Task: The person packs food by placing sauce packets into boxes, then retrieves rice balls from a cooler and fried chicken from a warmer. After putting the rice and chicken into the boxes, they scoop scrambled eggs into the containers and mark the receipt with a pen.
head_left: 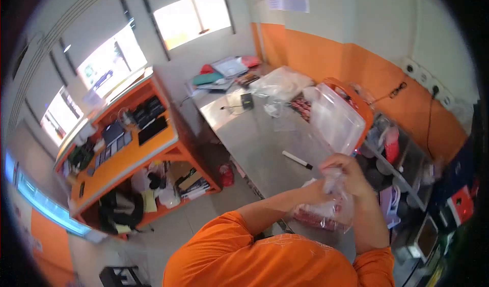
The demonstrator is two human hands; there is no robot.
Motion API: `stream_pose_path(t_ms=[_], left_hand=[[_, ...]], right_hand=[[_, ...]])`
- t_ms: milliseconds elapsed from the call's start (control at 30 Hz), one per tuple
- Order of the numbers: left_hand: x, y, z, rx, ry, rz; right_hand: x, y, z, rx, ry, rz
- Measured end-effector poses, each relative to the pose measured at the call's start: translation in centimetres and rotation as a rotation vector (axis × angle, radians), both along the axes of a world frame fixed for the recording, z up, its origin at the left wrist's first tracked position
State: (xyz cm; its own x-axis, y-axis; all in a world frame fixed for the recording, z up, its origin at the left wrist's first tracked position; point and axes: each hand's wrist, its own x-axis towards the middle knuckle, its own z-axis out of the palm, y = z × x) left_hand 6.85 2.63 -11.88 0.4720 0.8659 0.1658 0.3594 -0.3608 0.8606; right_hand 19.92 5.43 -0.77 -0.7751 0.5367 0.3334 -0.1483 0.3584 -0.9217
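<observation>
A clear plastic bag with reddish contents rests near the front edge of the metal table. At its gathered top, my left hand is closed on the plastic from the left side. My right hand closes around the same gathered neck from above and the right. Just beyond my hands lies a white marker with a black cap. Plastic partly hides the fingers of both hands.
A translucent lid or bin leans by an orange container at the table's right. Plastic packages and folders lie at the far end. An orange desk stands left, a rack right.
</observation>
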Motion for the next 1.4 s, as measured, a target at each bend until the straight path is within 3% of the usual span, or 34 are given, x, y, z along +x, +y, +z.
stream_pose_path(t_ms=[67,133,200,233,300,367,433,533,633,767,833,867,900,933,967,1033,1133,1167,1267,1367,1400], left_hand=[[0.4,-2.4,1.9,-0.164,0.015,0.022],[1.0,-3.3,1.8,-0.239,0.055,0.098],[2.0,-3.5,1.4,-0.238,-0.153,0.197],[2.4,-3.5,1.5,-0.232,-0.257,0.244],[3.5,-4.0,3.2,0.027,-0.162,0.201],[4.3,-4.3,3.1,0.296,0.047,0.222],[4.8,-4.6,1.5,0.581,0.368,0.308],[3.8,-4.1,1.4,0.668,0.656,0.264],[2.2,-5.0,4.0,0.320,0.503,0.258],[0.1,-6.4,1.9,0.199,0.576,0.171],[2.7,-7.5,1.7,0.114,0.675,0.069],[2.8,-7.0,-2.7,0.112,0.386,0.056],[3.2,-6.6,-4.5,0.092,0.270,0.048],[3.4,-6.2,-4.6,0.060,0.201,0.044],[3.5,-6.1,-4.5,0.024,0.187,0.038],[3.4,-5.7,-4.1,-0.022,0.173,0.045],[3.4,-5.6,-3.8,-0.049,0.148,0.070],[3.3,-5.5,-3.8,-0.051,0.139,0.079],[3.5,-5.5,-3.6,-0.053,0.117,0.106],[3.7,-5.7,-3.3,-0.050,0.102,0.126],[3.7,-5.6,-3.2,-0.051,0.101,0.131]], right_hand=[[3.6,1.6,-2.4,0.049,0.007,-0.176],[7.0,1.6,-2.8,-0.251,-0.137,-0.306],[8.6,-1.3,-2.8,-0.508,-0.053,-0.090],[9.6,-1.3,-7.2,-0.212,-0.199,-0.093],[9.5,-1.8,-10.6,0.154,-0.398,-0.113],[7.0,-4.4,-8.9,0.310,-0.510,-0.155],[7.0,-4.5,-11.1,0.197,-0.385,-0.262],[7.3,-3.1,-14.9,0.124,-0.357,-0.295],[7.5,-2.9,-14.4,0.184,-0.452,-0.202],[7.2,-4.2,-12.5,0.160,-0.522,-0.276],[5.5,-5.0,-12.5,0.370,-0.368,-0.133],[4.9,-5.1,-12.2,0.464,-0.305,-0.087],[4.5,-4.6,-11.1,0.695,-0.209,-0.104],[4.3,-4.8,-9.8,0.584,-0.244,-0.130],[4.0,-5.0,-9.7,0.550,-0.472,-0.243],[3.5,-5.8,-4.7,0.324,-0.469,-0.193],[2.8,-5.6,-5.3,0.290,-0.581,-0.279],[2.7,-5.7,-7.1,0.590,-0.522,-0.426],[2.7,-5.8,-5.1,0.328,-0.637,-0.376],[3.2,-5.7,-4.4,-0.006,-0.358,-0.293],[3.3,-6.0,-3.7,-0.003,-0.271,-0.289]])
